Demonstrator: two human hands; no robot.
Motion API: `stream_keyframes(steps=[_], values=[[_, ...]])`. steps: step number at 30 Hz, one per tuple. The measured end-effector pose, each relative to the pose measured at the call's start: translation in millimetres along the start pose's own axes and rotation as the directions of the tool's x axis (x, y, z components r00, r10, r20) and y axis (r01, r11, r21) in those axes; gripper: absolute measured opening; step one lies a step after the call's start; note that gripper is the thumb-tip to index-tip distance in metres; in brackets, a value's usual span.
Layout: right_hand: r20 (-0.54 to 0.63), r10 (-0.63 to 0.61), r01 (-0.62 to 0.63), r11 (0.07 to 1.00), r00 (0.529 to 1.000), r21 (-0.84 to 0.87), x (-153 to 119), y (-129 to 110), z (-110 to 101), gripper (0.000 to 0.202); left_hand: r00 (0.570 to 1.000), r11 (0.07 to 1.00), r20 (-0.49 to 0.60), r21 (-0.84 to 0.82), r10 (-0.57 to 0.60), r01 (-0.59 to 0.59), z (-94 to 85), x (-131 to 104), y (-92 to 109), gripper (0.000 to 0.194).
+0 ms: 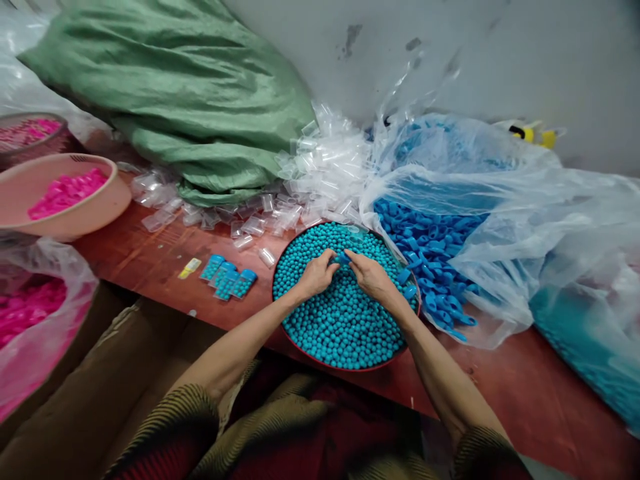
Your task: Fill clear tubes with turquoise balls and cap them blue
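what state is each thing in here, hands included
left hand, fingertips pinched at the blue piece
right hand, fingertips pinched at the blue piece
blue piece, held between both hands
round tray, full of blue beads
small packs, filled and capped
clear containers, loosely heaped
clear bag, open, blue caps spilling out
green sack, bulging, creased
peach basin, partly filled

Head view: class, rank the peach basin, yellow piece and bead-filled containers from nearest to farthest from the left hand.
1. Bead-filled containers, left of the left hand.
2. Yellow piece, left of them.
3. Peach basin, far left.
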State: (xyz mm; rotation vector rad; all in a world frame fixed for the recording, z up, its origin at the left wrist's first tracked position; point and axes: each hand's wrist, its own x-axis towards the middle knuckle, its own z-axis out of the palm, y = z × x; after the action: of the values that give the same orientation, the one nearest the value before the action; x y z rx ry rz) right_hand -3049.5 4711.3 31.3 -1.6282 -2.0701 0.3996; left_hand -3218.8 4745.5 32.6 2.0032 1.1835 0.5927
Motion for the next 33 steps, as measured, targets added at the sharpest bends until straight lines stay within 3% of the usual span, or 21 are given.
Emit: stream_keyframes(steps=[5, 9, 12, 15, 20, 25, 33], values=[[0.033, 0.057, -0.057, 0.998, 0.998, -0.008, -4, 6, -12, 0.033, 0.999, 0.987, -0.001, -0.158, 0.033, -0.033, -3.1, 1, -9, 0.012], [-0.039, 0.109, -0.1, 0.977, 0.993, 0.187, -4, -5, -19, 0.032, 0.999, 0.964, 0.004, -0.261, 0.046, -0.043, -2.2, -1, -6, 0.011], [-0.034, 0.134, -0.113, 0.929, 0.99, 0.351, -3, -18, -12, 0.031, 0.996, 0.909, 0.084, -0.417, 0.004, 0.031, -1.5, -7, 0, 0.019], [-0.074, 0.177, -0.133, 0.907, 0.982, 0.399, -6, -27, -3, 0.029, 0.988, 0.837, 0.143, -0.531, -0.062, 0.129, -1.3, -14, 6, 0.036], [-0.149, 0.159, -0.095, 0.925, 0.976, 0.367, -16, -30, 2, 0.03, 0.984, 0.797, 0.129, -0.579, -0.119, 0.172, -0.6, -21, 12, 0.049], [-0.066, 0.13, -0.085, 0.882, 0.989, 0.464, -25, -29, -1, 0.036, 0.983, 0.749, 0.125, -0.637, -0.133, 0.182, -0.9, -25, 16, 0.039], [0.006, 0.091, -0.079, 0.818, 0.996, 0.569, -27, -17, -1, 0.033, 0.991, 0.771, 0.11, -0.624, -0.078, 0.13, 2.3, -28, 13, 0.033]])
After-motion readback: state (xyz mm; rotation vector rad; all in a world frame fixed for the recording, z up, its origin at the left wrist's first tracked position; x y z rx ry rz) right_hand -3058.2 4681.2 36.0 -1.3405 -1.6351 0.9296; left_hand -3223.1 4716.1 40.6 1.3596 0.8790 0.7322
